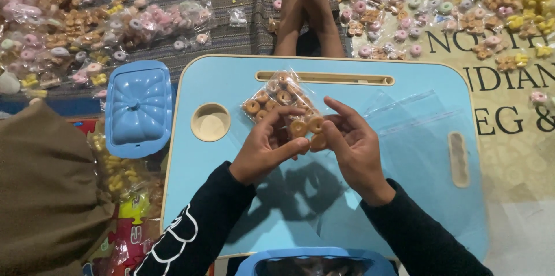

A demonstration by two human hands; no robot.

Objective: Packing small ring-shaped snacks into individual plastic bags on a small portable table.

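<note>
A clear plastic bag filled with small brown ring-shaped biscuits (281, 104) is held above the light blue lap table with the rounded corners (231, 85), between the two hands and slightly beyond them, toward the far edge of the table. The long axis of the bag is seen to run obliquely, from its filled end at the far left down to its open end at the near right, where the fingers meet. The left hand (267, 151) is set under and to the left of that near end, its thumb and forefinger closed in a pinch on the plastic just beside the lowest biscuits. The right hand (354, 144) is placed to the right of the same end, its forefinger stretched toward the bag and its thumb pressed against the film, the remaining fingers loosely curled; whether a biscuit itself is gripped cannot be told. Both hands are about equally near the mouth of the bag, while the filled body lies nearer the left one. A stack of empty transparent bags (416, 120) lies flat on the table just right of the right hand, and a blue moulded plastic lid (137, 108) rests beside the table's left edge. Many packed bags of pink and brown sweets (156, 18) are spread on the floor beyond.
</note>
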